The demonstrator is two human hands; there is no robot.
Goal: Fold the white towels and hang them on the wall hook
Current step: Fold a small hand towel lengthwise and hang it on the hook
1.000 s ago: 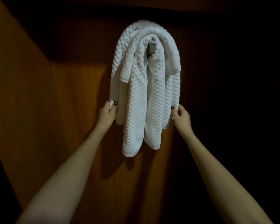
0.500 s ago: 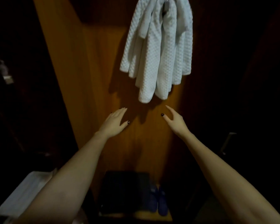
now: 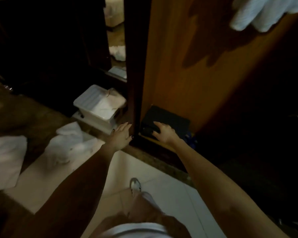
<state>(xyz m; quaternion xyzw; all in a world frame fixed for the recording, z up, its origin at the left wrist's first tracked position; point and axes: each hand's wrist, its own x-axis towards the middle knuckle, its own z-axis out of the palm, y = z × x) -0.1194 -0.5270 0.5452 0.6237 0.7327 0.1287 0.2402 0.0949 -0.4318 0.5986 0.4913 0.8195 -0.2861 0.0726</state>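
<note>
The lower ends of the hung white towels (image 3: 258, 12) show at the top right against the wooden wall panel (image 3: 187, 69); the hook is out of frame. My left hand (image 3: 121, 134) and my right hand (image 3: 163, 133) are both lowered, held out in front of me with relaxed fingers and holding nothing. A crumpled white towel (image 3: 67, 143) lies on the floor to the left of my left hand. Another white cloth (image 3: 3, 162) lies at the far left.
A black box (image 3: 163, 119) sits at the bottom of the wooden niche, with blue slippers (image 3: 190, 136) beside it. A white lidded bin (image 3: 98, 107) stands on the floor to the left. More white cloth (image 3: 118, 52) lies beyond the doorway. My shoe (image 3: 135, 184) is on pale floor tiles.
Both hands let go of the hung towels and dropped down. The view swung down and left, so the floor, bin and a loose towel came into sight.
</note>
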